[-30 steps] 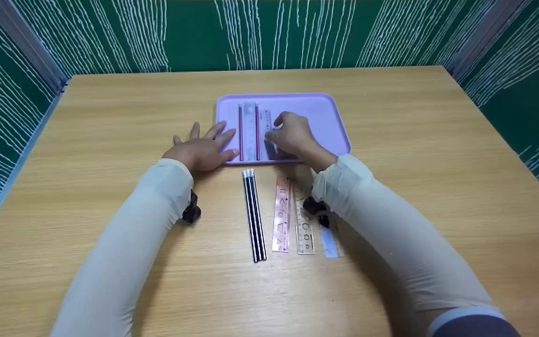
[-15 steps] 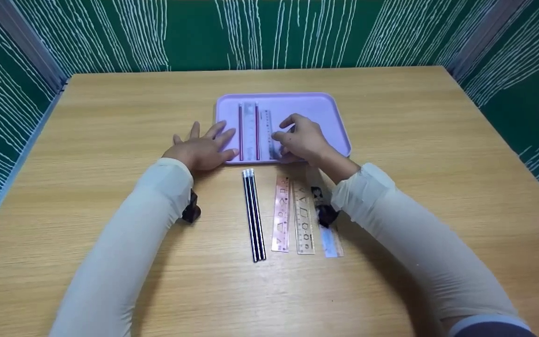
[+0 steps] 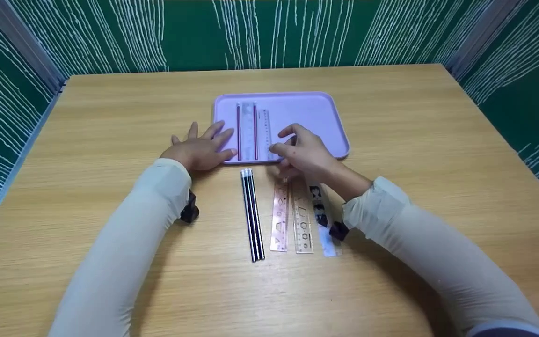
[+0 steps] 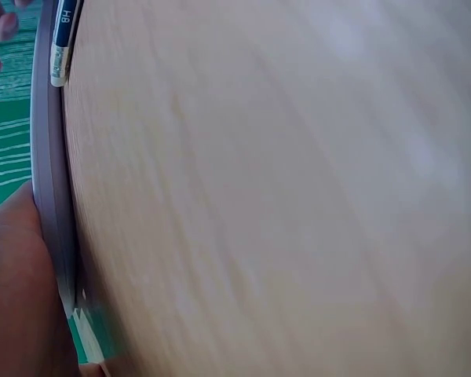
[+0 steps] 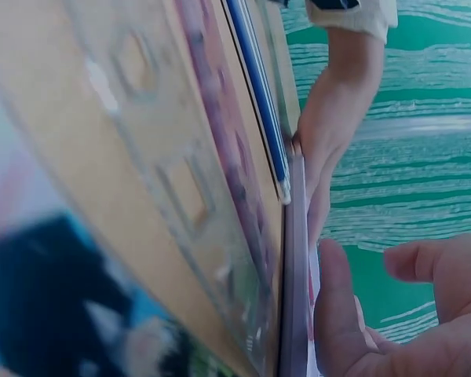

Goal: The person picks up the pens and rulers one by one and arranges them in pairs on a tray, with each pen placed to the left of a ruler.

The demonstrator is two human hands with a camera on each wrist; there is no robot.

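Observation:
My left hand rests with spread fingers on the left front corner of the lilac tray. Over the tray's front edge hovers my right hand, thumb and index finger apart; the right wrist view shows nothing between that thumb and index finger. In the tray lie a red pencil, a wide clear ruler, a second red pencil and a narrow clear ruler, side by side. The right thumb is near the narrow ruler's lower end; whether they touch, I cannot tell.
Before the tray lie striped pencils, a pink stencil ruler, a clear stencil ruler and a picture ruler, partly under my right wrist. Green walls with white streaks stand behind the wooden table.
My right hand has come off the narrow ruler in the tray and drawn back toward the front edge and slightly right. The left hand stays in place.

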